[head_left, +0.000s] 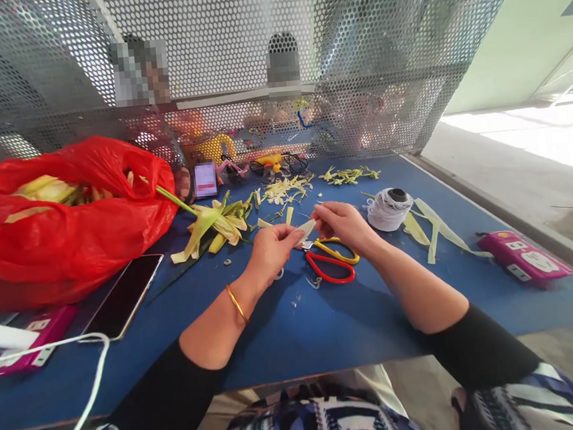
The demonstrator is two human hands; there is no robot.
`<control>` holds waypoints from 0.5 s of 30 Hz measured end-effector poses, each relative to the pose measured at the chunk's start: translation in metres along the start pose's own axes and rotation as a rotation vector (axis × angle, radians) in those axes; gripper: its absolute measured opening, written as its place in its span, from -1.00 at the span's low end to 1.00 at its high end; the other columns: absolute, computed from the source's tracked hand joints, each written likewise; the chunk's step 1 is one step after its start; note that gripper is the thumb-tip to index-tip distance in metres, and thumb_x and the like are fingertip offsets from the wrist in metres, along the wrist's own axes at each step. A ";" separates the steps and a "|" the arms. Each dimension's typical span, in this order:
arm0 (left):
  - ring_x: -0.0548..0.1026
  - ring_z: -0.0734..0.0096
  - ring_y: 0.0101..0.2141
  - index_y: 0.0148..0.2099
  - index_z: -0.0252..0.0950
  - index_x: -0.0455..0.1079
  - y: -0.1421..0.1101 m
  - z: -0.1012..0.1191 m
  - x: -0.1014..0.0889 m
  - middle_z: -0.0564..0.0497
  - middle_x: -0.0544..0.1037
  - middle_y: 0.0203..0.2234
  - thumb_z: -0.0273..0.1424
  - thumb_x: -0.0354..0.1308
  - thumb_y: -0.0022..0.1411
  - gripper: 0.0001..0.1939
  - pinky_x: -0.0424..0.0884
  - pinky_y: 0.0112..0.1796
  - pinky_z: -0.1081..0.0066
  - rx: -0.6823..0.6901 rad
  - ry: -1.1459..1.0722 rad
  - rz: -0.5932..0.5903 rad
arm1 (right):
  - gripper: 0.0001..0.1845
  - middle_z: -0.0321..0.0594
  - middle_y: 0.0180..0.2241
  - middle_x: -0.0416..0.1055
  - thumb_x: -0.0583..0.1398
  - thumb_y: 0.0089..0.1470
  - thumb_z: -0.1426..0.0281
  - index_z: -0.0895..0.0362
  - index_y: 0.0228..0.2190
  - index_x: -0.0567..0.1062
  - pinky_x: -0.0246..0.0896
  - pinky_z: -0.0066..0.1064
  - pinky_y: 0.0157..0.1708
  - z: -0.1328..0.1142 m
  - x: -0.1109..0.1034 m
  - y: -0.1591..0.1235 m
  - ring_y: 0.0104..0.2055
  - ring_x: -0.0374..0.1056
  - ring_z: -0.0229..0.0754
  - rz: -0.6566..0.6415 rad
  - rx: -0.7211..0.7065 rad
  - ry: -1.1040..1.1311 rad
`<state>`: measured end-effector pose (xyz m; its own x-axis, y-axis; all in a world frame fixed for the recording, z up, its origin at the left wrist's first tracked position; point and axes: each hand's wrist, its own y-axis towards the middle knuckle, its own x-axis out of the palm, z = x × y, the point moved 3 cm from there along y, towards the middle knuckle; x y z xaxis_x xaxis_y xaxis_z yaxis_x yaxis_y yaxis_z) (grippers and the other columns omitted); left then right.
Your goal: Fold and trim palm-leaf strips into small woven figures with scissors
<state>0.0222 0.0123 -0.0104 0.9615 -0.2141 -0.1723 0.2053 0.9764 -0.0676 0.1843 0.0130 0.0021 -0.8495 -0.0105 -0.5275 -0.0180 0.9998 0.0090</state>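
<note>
My left hand [272, 248], with a gold bangle at the wrist, pinches a small pale husk strip [306, 229] between thumb and fingers. Closed at the far tip of that strip are the fingers of my right hand [340, 222]; whether they also hold a thin thread is too small to tell. Scissors [332, 268] with one red and one yellow handle lie on the table just below, their blades partly hidden by my hands. Right of my right hand stands a spool of white thread [385, 212]. Left of my hands lies a bundle of yellow-green husks [216, 225].
A red plastic bag [92, 238] of husks fills the left of the blue table [277, 343]. Near it are a dark phone [125, 292] and a white cable [99, 372]. A magenta box [524, 258] sits right. A perforated metal screen [221, 40] rises behind, people beyond it.
</note>
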 end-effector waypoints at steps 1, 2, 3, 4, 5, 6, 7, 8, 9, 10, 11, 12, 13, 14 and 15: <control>0.12 0.64 -0.72 -0.52 -0.30 0.44 0.001 0.000 -0.002 0.17 0.37 -0.73 -0.40 0.23 0.14 -0.80 0.04 -0.62 0.52 -0.024 -0.038 0.025 | -0.79 -0.21 -0.43 0.48 0.07 0.18 0.30 0.14 -0.36 0.44 0.26 -0.37 -0.35 -0.002 -0.003 -0.003 -0.43 0.40 -0.22 0.011 -0.033 -0.190; 0.13 0.65 -0.73 -0.53 -0.31 0.43 0.002 0.000 -0.003 0.15 0.40 -0.71 -0.41 0.23 0.15 -0.80 0.04 -0.63 0.52 -0.045 -0.078 0.054 | -0.84 -0.16 -0.34 0.51 0.13 0.12 0.37 0.16 -0.27 0.46 0.27 -0.34 -0.29 -0.004 -0.004 -0.006 -0.33 0.44 -0.15 -0.017 -0.073 -0.416; 0.13 0.67 -0.73 -0.53 -0.31 0.42 0.004 0.000 -0.005 0.14 0.42 -0.70 -0.43 0.22 0.15 -0.79 0.03 -0.64 0.53 -0.065 -0.121 0.083 | -0.74 -0.08 -0.25 0.53 0.18 0.03 0.43 0.18 -0.18 0.47 0.28 -0.31 -0.24 -0.004 -0.002 -0.011 -0.22 0.47 -0.07 -0.098 -0.093 -0.634; 0.14 0.68 -0.74 -0.54 -0.31 0.41 0.005 -0.001 -0.007 0.13 0.43 -0.69 -0.45 0.22 0.15 -0.79 0.02 -0.65 0.53 -0.086 -0.165 0.105 | -0.63 0.02 -0.15 0.51 0.22 -0.03 0.46 0.22 -0.11 0.46 0.29 -0.28 -0.19 -0.003 0.002 -0.016 -0.13 0.47 0.01 -0.188 -0.102 -0.810; 0.15 0.68 -0.74 -0.54 -0.32 0.41 0.007 -0.002 -0.007 0.12 0.43 -0.69 -0.46 0.22 0.15 -0.79 0.00 -0.66 0.54 -0.108 -0.210 0.118 | -0.55 0.10 -0.08 0.48 0.23 -0.05 0.47 0.26 -0.05 0.44 0.30 -0.25 -0.14 -0.002 0.007 -0.021 -0.06 0.46 0.08 -0.261 -0.102 -0.940; 0.17 0.68 -0.74 -0.54 -0.32 0.41 0.008 -0.003 -0.008 0.11 0.43 -0.68 -0.47 0.23 0.14 -0.79 -0.02 -0.67 0.54 -0.132 -0.252 0.128 | -0.52 0.15 -0.05 0.46 0.21 -0.02 0.48 0.29 -0.01 0.42 0.30 -0.23 -0.12 -0.002 0.012 -0.025 -0.02 0.45 0.12 -0.297 -0.096 -1.034; 0.19 0.68 -0.74 -0.53 -0.33 0.40 0.009 -0.004 -0.009 0.10 0.44 -0.68 -0.48 0.24 0.13 -0.80 -0.03 -0.67 0.55 -0.156 -0.289 0.137 | -0.50 0.18 -0.03 0.45 0.18 0.01 0.48 0.30 0.04 0.40 0.30 -0.21 -0.11 -0.002 0.017 -0.028 0.00 0.45 0.15 -0.310 -0.089 -1.093; 0.22 0.67 -0.73 -0.53 -0.33 0.40 0.010 -0.006 -0.009 0.09 0.45 -0.67 -0.48 0.24 0.13 -0.80 -0.03 -0.68 0.56 -0.180 -0.320 0.146 | -0.49 0.19 -0.03 0.45 0.16 0.04 0.48 0.29 0.06 0.38 0.31 -0.21 -0.12 -0.003 0.021 -0.031 0.00 0.46 0.16 -0.318 -0.082 -1.134; 0.25 0.67 -0.72 -0.53 -0.34 0.40 0.011 -0.007 -0.010 0.08 0.46 -0.66 -0.49 0.25 0.12 -0.81 -0.03 -0.68 0.56 -0.201 -0.346 0.158 | -0.50 0.20 -0.04 0.46 0.13 0.07 0.48 0.29 0.07 0.37 0.31 -0.20 -0.14 -0.004 0.025 -0.032 0.00 0.47 0.16 -0.322 -0.073 -1.161; 0.27 0.66 -0.71 -0.52 -0.34 0.41 0.011 -0.007 -0.011 0.07 0.47 -0.65 -0.50 0.25 0.12 -0.82 -0.02 -0.68 0.57 -0.218 -0.370 0.175 | -0.51 0.21 -0.05 0.47 0.12 0.08 0.48 0.28 0.08 0.37 0.31 -0.21 -0.16 -0.005 0.027 -0.032 -0.02 0.48 0.16 -0.332 -0.064 -1.178; 0.28 0.67 -0.71 -0.52 -0.34 0.41 0.012 -0.008 -0.012 0.07 0.48 -0.65 -0.51 0.26 0.11 -0.83 -0.01 -0.68 0.58 -0.227 -0.391 0.196 | -0.52 0.21 -0.07 0.50 0.11 0.09 0.49 0.27 0.07 0.38 0.31 -0.22 -0.17 -0.006 0.027 -0.031 -0.03 0.49 0.16 -0.346 -0.055 -1.188; 0.27 0.67 -0.71 -0.51 -0.35 0.41 0.013 -0.008 -0.013 0.07 0.48 -0.65 -0.51 0.26 0.11 -0.83 -0.01 -0.68 0.59 -0.229 -0.407 0.217 | -0.54 0.20 -0.09 0.52 0.09 0.11 0.49 0.27 0.07 0.39 0.31 -0.23 -0.19 -0.006 0.025 -0.029 -0.04 0.50 0.16 -0.359 -0.050 -1.189; 0.27 0.68 -0.71 -0.51 -0.35 0.42 0.014 -0.009 -0.015 0.08 0.47 -0.66 -0.51 0.26 0.11 -0.84 -0.01 -0.68 0.59 -0.225 -0.418 0.236 | -0.54 0.19 -0.11 0.54 0.08 0.12 0.49 0.27 0.07 0.39 0.30 -0.23 -0.20 -0.006 0.020 -0.028 -0.05 0.51 0.15 -0.370 -0.043 -1.179; 0.26 0.68 -0.72 -0.51 -0.35 0.42 0.015 -0.010 -0.016 0.09 0.47 -0.66 -0.51 0.27 0.11 -0.84 0.00 -0.69 0.59 -0.219 -0.423 0.253 | -0.54 0.16 -0.12 0.56 0.07 0.14 0.48 0.26 0.08 0.40 0.30 -0.24 -0.20 -0.006 0.014 -0.026 -0.05 0.51 0.15 -0.380 -0.040 -1.156; 0.27 0.68 -0.72 -0.50 -0.35 0.42 0.017 -0.011 -0.017 0.10 0.47 -0.66 -0.50 0.27 0.11 -0.83 0.03 -0.69 0.60 -0.218 -0.425 0.265 | -0.53 0.13 -0.12 0.58 0.07 0.15 0.46 0.24 0.10 0.41 0.29 -0.25 -0.20 -0.004 0.005 -0.025 -0.05 0.52 0.14 -0.387 -0.042 -1.121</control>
<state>0.0073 0.0320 -0.0192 0.9736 0.1132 0.1982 -0.0531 0.9570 -0.2853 0.1781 -0.0119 0.0029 0.1516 -0.2704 -0.9507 -0.2072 0.9318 -0.2980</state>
